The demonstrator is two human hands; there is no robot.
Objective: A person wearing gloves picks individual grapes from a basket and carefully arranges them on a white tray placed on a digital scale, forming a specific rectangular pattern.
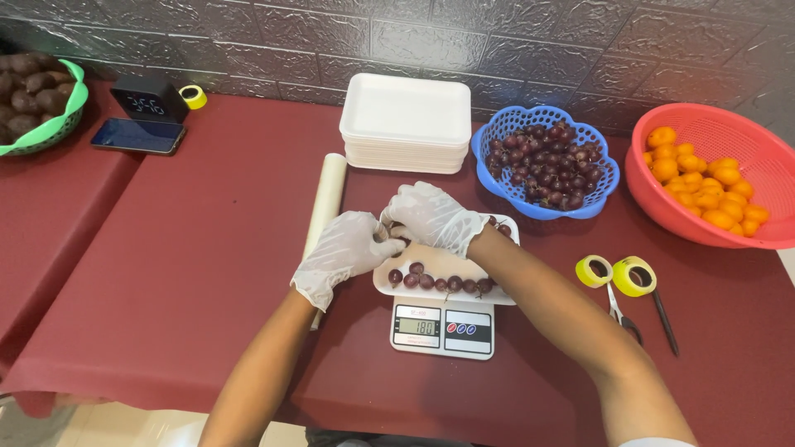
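Both gloved hands, left hand [344, 248] and right hand [431, 217], pinch grapes [439, 282] on the white tray [431, 261].

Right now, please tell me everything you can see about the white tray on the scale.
The white tray looks like thin foam, shallow, with rounded corners. It lies flat on a small digital scale on the dark red table. A row of dark purple grapes lies along its near edge. Both gloved hands, left hand and right hand, reach over its far left part, hiding it.
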